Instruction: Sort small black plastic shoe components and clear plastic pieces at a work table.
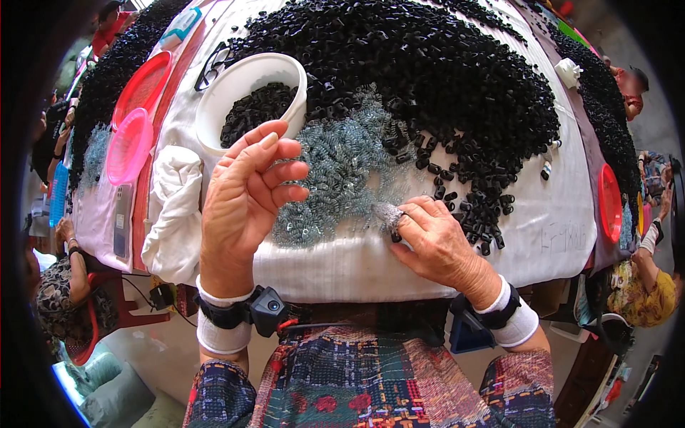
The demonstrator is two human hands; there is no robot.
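My left hand point(246, 189) is raised in front of a white bucket point(207, 107), its fingers half bent and apart, nothing visible in them. The bucket holds small black plastic pieces point(258, 110). My right hand point(442, 242) is low over the white cloth, thumb and fingers closed on a small black piece point(397, 236). A silvery grey wrap point(387, 214) covers a fingertip of this hand. Between and beyond my hands lies a pile of small clear bluish coil springs point(328, 182). Several loose black pieces point(474, 214) lie right of my right hand.
A large heap of black pieces point(399, 57) covers the table's far part. A twisted white cloth point(173, 214) lies at left, near a pink basket point(129, 146), a red basket point(143, 87) and a phone point(123, 221). Other people sit at both sides.
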